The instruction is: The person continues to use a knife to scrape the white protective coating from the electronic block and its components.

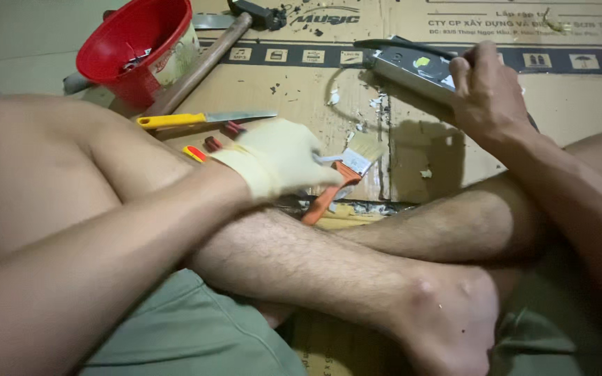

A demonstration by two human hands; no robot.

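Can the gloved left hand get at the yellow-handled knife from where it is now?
Probably yes. The left hand holds a paintbrush, and the yellow-handled knife lies uncovered on the cardboard just beyond it, but the brush occupies its fingers.

Flattened cardboard sheet (pixel 301 90) covers the floor. Around the yellow-handled knife (pixel 203 119): red bucket (pixel 134 45) above-left, hammer (pixel 210 56) just above, grey metal box (pixel 412 69) far right.
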